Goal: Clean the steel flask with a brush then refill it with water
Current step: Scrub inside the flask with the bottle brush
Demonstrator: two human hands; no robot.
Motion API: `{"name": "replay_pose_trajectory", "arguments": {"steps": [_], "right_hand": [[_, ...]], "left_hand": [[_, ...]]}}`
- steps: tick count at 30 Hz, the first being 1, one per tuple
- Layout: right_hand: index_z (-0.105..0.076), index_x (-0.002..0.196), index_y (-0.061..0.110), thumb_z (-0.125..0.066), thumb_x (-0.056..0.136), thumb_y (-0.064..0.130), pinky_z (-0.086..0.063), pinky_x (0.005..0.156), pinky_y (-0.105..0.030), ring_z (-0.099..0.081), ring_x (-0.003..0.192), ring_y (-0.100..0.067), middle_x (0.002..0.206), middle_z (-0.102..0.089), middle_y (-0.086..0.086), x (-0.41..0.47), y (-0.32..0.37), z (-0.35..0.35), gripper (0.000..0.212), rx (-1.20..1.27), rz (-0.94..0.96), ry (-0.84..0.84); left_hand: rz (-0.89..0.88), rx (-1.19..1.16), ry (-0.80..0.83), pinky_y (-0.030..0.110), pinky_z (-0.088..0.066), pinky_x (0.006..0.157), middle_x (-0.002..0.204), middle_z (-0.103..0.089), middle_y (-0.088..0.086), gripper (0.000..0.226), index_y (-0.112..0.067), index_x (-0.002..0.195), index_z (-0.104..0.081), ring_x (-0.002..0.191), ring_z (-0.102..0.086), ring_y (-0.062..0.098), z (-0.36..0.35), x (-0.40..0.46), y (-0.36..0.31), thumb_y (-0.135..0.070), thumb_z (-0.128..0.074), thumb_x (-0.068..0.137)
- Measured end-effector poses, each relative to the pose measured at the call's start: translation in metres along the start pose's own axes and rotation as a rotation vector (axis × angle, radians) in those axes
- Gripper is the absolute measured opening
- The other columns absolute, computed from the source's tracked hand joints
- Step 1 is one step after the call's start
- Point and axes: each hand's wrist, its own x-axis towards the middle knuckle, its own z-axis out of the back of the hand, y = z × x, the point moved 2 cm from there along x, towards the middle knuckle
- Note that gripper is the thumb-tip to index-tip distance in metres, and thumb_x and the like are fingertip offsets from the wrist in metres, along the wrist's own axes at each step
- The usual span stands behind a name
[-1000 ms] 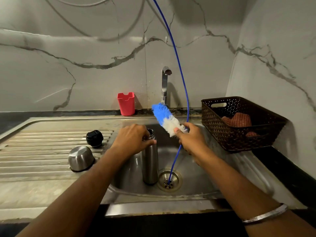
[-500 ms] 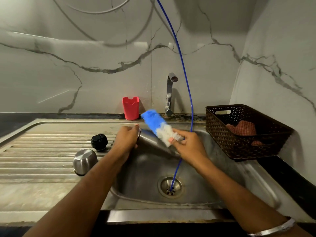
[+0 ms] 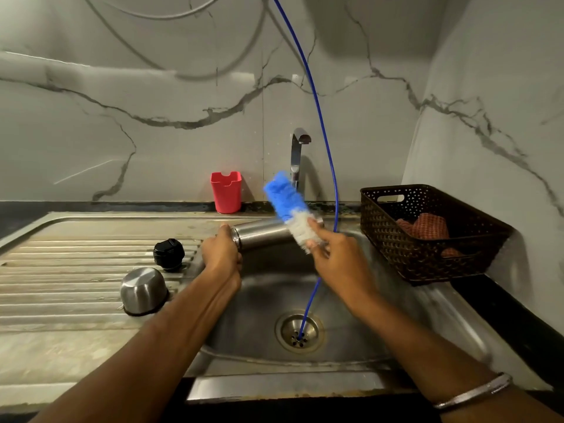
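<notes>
The flask [image 3: 262,236] lies on its side in the air above the sink [image 3: 351,337], its open mouth to the left and its base pointing right, toward the basket [image 3: 427,257]. The left hand [image 3: 221,254] grips it at the neck, fingers curled round the steel just by the mouth. The brush [image 3: 290,209] crosses in front of the flask's right end, tilted, with its blue bristles up and to the left and its white bristles lower, next to the fingers. The right hand [image 3: 335,257] pinches the brush at the base of the white bristles, forefinger stretched along them; whether the bristles touch the flask I cannot tell.

A blue hose [image 3: 320,117] hangs down from above, passes behind the right hand and ends in the drain [image 3: 299,331]. The tap [image 3: 297,157] stands behind the brush. On the draining board to the left sit a black cap [image 3: 168,254] and, nearer, an upturned steel cup [image 3: 143,290]. A red holder [image 3: 226,192] stands against the wall. The basket, on the dark tabletop [image 3: 503,306] to the right, holds a reddish cloth [image 3: 427,225]. A bangle [image 3: 473,395] circles the right wrist.
</notes>
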Motion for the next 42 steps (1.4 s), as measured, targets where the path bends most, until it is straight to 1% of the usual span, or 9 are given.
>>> {"name": "replay_pose_trajectory", "arguments": {"steps": [5, 11, 14, 19, 24, 29, 33, 37, 42], "right_hand": [[-0.024, 0.148, 0.062, -0.052, 0.1, 0.049, -0.059, 0.075, -0.038, -0.069, 0.086, -0.017, 0.1, -0.075, 0.0, -0.02, 0.033, -0.023, 0.058, -0.089, 0.168, 0.138], [-0.039, 0.151, 0.045, -0.056, 0.1, 0.036, -0.055, 0.063, -0.04, -0.067, 0.077, -0.024, 0.088, -0.072, -0.008, 0.001, -0.016, 0.0, 0.055, -0.139, -0.037, -0.095], [-0.037, 0.151, 0.047, -0.056, 0.1, 0.037, -0.061, 0.069, -0.042, -0.071, 0.08, -0.019, 0.098, -0.076, -0.005, -0.005, 0.0, -0.015, 0.056, -0.031, 0.032, 0.027], [-0.016, 0.141, 0.075, -0.049, 0.097, 0.049, -0.059, 0.074, -0.04, -0.069, 0.085, -0.018, 0.101, -0.075, -0.001, -0.021, 0.028, -0.036, 0.061, -0.046, 0.189, 0.217], [-0.042, 0.146, 0.05, -0.06, 0.098, 0.037, -0.06, 0.065, -0.035, -0.07, 0.079, -0.015, 0.106, -0.077, -0.002, 0.004, -0.016, -0.01, 0.053, 0.042, -0.042, 0.001], [-0.052, 0.147, 0.024, -0.062, 0.1, 0.026, -0.04, 0.052, -0.002, -0.064, 0.081, -0.008, 0.118, -0.074, -0.006, 0.016, -0.031, -0.006, 0.049, 0.113, -0.179, -0.105], [-0.049, 0.147, 0.028, -0.064, 0.099, 0.027, -0.055, 0.069, -0.02, -0.065, 0.085, -0.008, 0.119, -0.073, -0.005, 0.014, -0.022, -0.007, 0.051, 0.131, -0.142, -0.076], [-0.04, 0.148, 0.046, -0.063, 0.098, 0.036, -0.063, 0.073, -0.037, -0.071, 0.084, -0.01, 0.115, -0.076, -0.001, 0.001, 0.006, -0.02, 0.056, 0.117, 0.067, 0.111], [-0.036, 0.149, 0.051, -0.06, 0.099, 0.038, -0.062, 0.067, -0.034, -0.071, 0.081, -0.012, 0.109, -0.076, 0.002, 0.003, 0.014, -0.022, 0.057, 0.048, 0.11, 0.048]], "left_hand": [[0.054, -0.045, 0.027, 0.01, -0.021, 0.035, 0.066, -0.048, 0.007, 0.025, -0.013, 0.093, -0.059, 0.029, -0.031, 0.008, -0.003, 0.004, 0.006, -0.035, -0.051, 0.102], [0.078, -0.129, -0.045, 0.009, -0.02, 0.032, 0.059, -0.038, 0.004, 0.024, -0.016, 0.077, -0.046, 0.022, -0.03, 0.007, 0.003, 0.004, -0.005, -0.024, -0.051, 0.1], [0.082, -0.11, -0.056, 0.01, -0.021, 0.033, 0.058, -0.041, 0.005, 0.024, -0.015, 0.077, -0.047, 0.026, -0.032, 0.009, 0.001, 0.004, 0.0, -0.025, -0.05, 0.1], [0.102, -0.134, 0.004, 0.015, -0.02, 0.033, 0.061, -0.045, 0.001, 0.022, -0.018, 0.08, -0.053, 0.038, -0.03, 0.009, 0.0, 0.005, 0.005, -0.025, -0.052, 0.101], [0.082, -0.104, -0.089, 0.013, -0.022, 0.033, 0.06, -0.042, 0.003, 0.024, -0.016, 0.081, -0.048, 0.041, -0.035, 0.014, 0.005, 0.006, 0.001, -0.031, -0.051, 0.1], [-0.044, -0.116, -0.021, 0.015, -0.022, 0.032, 0.048, -0.039, 0.0, 0.031, -0.015, 0.077, -0.046, 0.035, -0.035, 0.011, 0.004, 0.003, -0.005, -0.032, -0.051, 0.103], [-0.208, 0.002, 0.087, 0.02, -0.031, 0.035, 0.059, -0.054, 0.002, 0.035, -0.013, 0.079, -0.055, 0.032, -0.047, 0.009, 0.011, 0.011, -0.009, -0.035, -0.051, 0.106], [-0.205, 0.074, 0.41, 0.026, -0.061, 0.056, 0.093, -0.076, 0.014, 0.034, -0.002, 0.11, -0.064, 0.064, -0.076, 0.023, 0.003, 0.007, -0.002, -0.031, -0.047, 0.108], [-0.12, -0.005, 0.487, 0.04, -0.062, 0.086, 0.118, -0.072, 0.019, 0.035, -0.002, 0.128, -0.059, 0.103, -0.073, 0.036, 0.0, 0.004, 0.002, -0.027, -0.045, 0.108]]}}
